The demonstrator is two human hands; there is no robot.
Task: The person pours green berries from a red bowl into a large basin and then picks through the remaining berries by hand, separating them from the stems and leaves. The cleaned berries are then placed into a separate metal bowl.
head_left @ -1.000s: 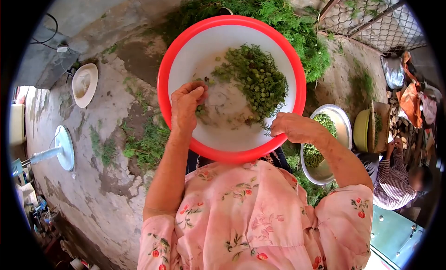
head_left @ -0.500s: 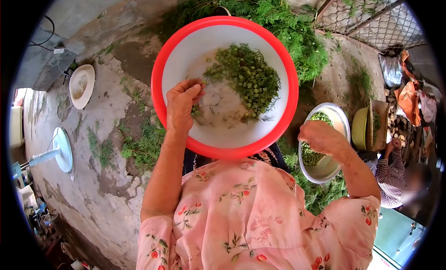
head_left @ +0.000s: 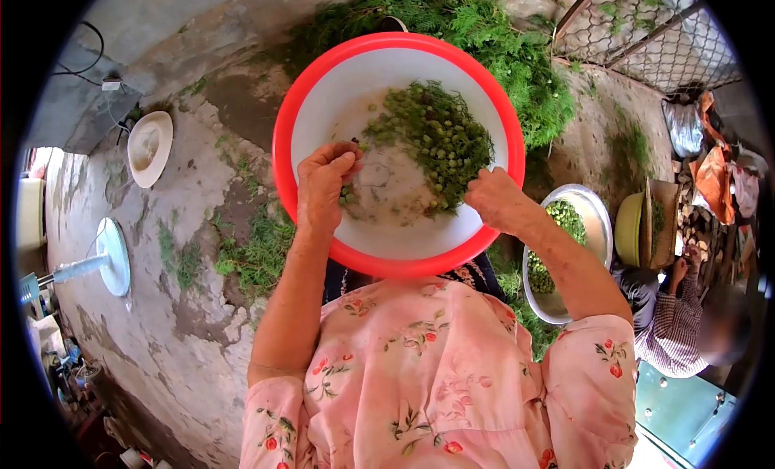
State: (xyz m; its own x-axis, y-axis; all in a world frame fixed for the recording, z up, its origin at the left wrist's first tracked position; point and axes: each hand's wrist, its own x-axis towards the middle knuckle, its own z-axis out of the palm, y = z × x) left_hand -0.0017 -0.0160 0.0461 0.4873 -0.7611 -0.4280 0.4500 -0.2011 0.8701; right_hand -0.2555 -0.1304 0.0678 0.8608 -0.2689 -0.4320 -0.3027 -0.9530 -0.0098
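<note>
Inside the red-rimmed basin (head_left: 400,40), green berries (head_left: 444,146) lie heaped toward its right. At the basin's left, the left hand (head_left: 324,186) pinches a small green bit (head_left: 361,145); opposite, the right hand (head_left: 502,201) curls against the heap, its grip impossible to tell. Fingertip picking looks like the present step; the next move calls for a light pinch. Around the basin, cracked floor (head_left: 202,324) carries leafy branches (head_left: 521,73) beyond and a metal bowl (head_left: 597,231) rightward.

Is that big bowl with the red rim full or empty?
The bowl is partly full: a green heap sits toward its right side, while pale bottom shows by the left hand.
</note>
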